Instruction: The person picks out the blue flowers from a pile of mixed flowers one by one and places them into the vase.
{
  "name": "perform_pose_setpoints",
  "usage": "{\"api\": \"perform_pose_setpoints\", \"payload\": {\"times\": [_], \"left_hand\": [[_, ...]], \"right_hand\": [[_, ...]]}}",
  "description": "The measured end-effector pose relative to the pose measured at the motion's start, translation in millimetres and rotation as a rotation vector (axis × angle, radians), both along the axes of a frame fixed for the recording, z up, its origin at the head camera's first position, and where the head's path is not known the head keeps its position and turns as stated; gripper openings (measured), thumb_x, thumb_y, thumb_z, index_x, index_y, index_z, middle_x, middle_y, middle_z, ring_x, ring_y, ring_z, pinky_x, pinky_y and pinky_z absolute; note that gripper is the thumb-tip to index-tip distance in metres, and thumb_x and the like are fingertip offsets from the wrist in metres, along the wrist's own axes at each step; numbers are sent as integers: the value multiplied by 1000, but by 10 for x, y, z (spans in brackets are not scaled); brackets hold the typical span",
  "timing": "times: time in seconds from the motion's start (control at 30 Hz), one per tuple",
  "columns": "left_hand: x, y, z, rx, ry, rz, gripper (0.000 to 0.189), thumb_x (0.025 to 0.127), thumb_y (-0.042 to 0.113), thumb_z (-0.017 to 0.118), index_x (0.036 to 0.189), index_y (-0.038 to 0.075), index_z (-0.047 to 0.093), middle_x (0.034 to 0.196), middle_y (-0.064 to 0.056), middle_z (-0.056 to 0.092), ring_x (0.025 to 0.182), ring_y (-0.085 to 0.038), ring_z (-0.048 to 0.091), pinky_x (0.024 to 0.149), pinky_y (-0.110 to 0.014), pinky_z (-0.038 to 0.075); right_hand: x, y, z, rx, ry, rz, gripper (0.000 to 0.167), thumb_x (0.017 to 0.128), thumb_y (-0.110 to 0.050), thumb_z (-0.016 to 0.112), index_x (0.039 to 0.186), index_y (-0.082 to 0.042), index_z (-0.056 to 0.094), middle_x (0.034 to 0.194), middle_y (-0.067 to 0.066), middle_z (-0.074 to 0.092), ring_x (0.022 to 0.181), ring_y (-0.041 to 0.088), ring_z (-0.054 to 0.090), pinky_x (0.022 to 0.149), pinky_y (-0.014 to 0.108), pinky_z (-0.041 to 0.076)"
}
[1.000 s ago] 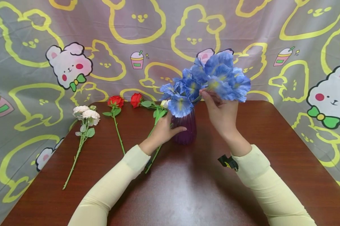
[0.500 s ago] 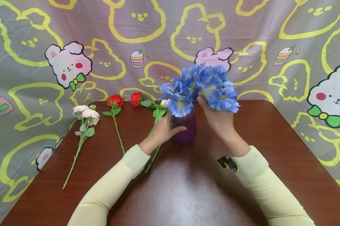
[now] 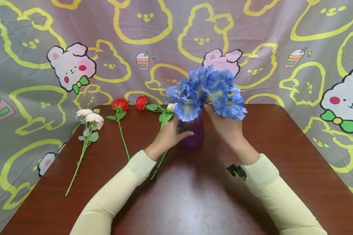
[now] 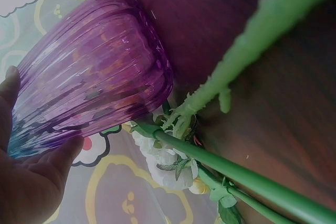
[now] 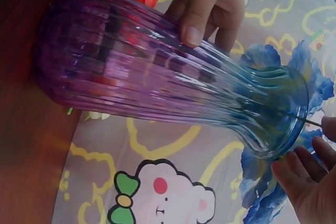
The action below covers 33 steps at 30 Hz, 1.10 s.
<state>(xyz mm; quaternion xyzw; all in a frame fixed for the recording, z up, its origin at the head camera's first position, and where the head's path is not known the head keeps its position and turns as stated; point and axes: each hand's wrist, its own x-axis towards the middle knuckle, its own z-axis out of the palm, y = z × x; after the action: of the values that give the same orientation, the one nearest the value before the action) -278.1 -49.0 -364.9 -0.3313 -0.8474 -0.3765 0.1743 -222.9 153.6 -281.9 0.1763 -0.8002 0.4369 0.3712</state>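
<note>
A ribbed glass vase (image 5: 142,61), purple below and blue toward its flared mouth, stands upright on the table. My left hand (image 3: 168,134) grips its side, thumb in front and fingers partly hidden; in the left wrist view that hand (image 4: 31,182) is at the lower left. Over the mouth spread blue artificial flowers (image 3: 188,109), covering the rim in the head view. My right hand (image 3: 227,129) pinches the thin stem (image 5: 311,121) of a blue flower (image 3: 223,94) at the rim. That stem reaches into the mouth.
Left of the vase lie a red rose (image 3: 120,105), another red rose (image 3: 141,103), and a stem of pale pink flowers (image 3: 89,118). White flowers (image 4: 168,166) lie beside my left hand, long green stems near it. A patterned curtain (image 3: 161,29) borders the brown table (image 3: 182,202).
My right hand has come down and slightly left with its blue flower, which now sits lower, against the other blue blooms. My left hand has stayed on the vase.
</note>
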Motion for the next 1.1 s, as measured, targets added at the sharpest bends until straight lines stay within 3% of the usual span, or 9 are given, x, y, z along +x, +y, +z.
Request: {"api": "perform_pose_setpoints", "payload": {"times": [0.17,0.27,0.43,0.6,0.73,0.8,0.93,1.1], "left_hand": [[5,0,9,-7,-19,9,86,79,32,82,142,-2,34,100,-18,65,86,-20,62,77,-38,52],[9,-2,7,-9,-25,17,87,79,33,82,143,-2,34,102,-19,65,88,-21,62,79,-38,51],[13,-3,12,0,-17,10,89,78,32,83,144,-2,33,106,-21,65,93,-22,63,83,-39,51],[13,4,16,-1,-10,13,88,78,32,83,142,-3,34,89,-16,64,83,-20,60,78,-39,51],[25,9,20,-7,-22,28,85,78,32,83,140,-3,37,74,-12,58,74,-19,54,72,-38,49],[32,9,21,-6,-33,31,84,78,32,83,139,-3,37,71,-11,56,72,-19,52,70,-38,47],[43,8,18,-8,-53,38,85,79,33,82,140,-3,36,75,-12,59,79,-20,59,73,-38,50],[37,11,23,-13,-60,42,86,79,35,82,141,-1,35,72,-8,56,75,-19,58,70,-36,49]], "right_hand": [[11,33,-46,-39,-12,-4,57,85,-13,77,132,3,49,122,13,61,116,22,55,96,44,43],[11,54,-83,-76,2,7,55,83,-11,78,130,2,52,117,12,64,107,21,59,88,38,47],[12,85,-147,-69,47,-14,46,81,-11,80,120,4,60,95,13,69,80,19,61,69,24,46],[12,112,-205,-55,69,-61,34,78,-7,82,104,7,66,83,16,70,69,18,60,62,18,43],[2,149,-242,-4,98,-108,17,78,-6,79,80,6,67,65,14,64,58,16,50,53,27,40],[2,171,-255,18,110,-117,13,79,-5,75,75,4,67,63,13,64,56,17,50,52,30,40],[17,193,-259,-9,87,-46,9,78,3,69,86,7,71,78,15,71,67,22,66,63,21,50],[49,199,-243,-43,34,-5,16,81,7,66,96,9,71,90,18,72,79,27,70,68,10,48]]}}
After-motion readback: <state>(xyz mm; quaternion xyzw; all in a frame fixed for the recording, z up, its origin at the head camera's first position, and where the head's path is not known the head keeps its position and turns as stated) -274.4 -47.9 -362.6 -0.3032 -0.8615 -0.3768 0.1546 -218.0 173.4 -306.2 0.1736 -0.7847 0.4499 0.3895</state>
